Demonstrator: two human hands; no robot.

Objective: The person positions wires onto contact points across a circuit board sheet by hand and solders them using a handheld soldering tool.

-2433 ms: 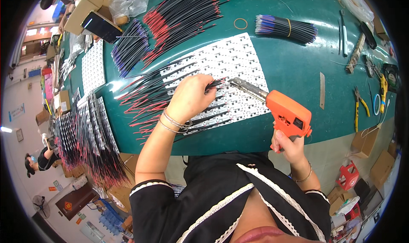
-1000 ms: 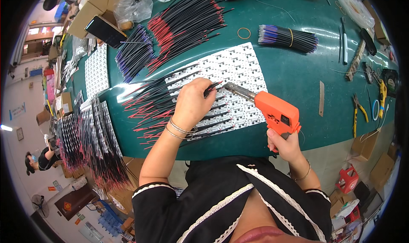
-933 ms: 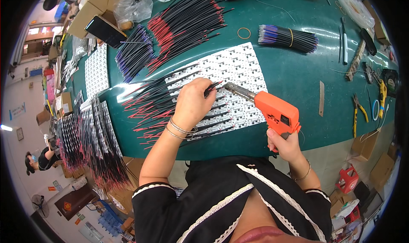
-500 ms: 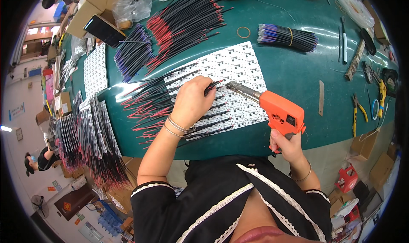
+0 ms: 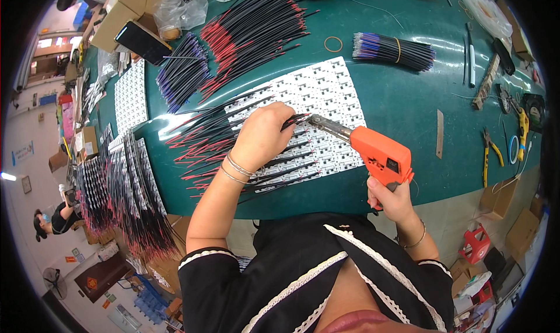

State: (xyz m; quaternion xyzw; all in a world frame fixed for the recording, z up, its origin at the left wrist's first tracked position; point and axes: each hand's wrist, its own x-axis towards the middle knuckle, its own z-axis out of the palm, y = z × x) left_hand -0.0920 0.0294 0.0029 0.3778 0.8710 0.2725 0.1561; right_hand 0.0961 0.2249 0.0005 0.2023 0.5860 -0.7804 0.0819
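Note:
A white panel of small circuit boards (image 5: 335,85) lies on the green table in front of me. Several black wires with red ends (image 5: 201,136) stretch leftward from it in rows. My left hand (image 5: 263,133) is over the panel, its fingers pinched on black wires (image 5: 291,121) whose red tips point right. In my right hand (image 5: 391,199) is an orange soldering gun (image 5: 380,152), gripped by its handle. Its metal tip meets the ends of the held wires, just above the panel; whether it touches the board I cannot tell.
Piles of red-ended wires (image 5: 256,32) and purple-ended wires (image 5: 182,73) lie behind the panel. A banded wire bundle (image 5: 392,51) sits at the back right. Wired panels (image 5: 125,187) hang over the left edge. Pliers (image 5: 491,155) and a metal strip (image 5: 440,134) lie to the right.
The soldering gun has shifted slightly left, bringing its tip to the wire ends. My left hand has barely moved, still pinching the wires.

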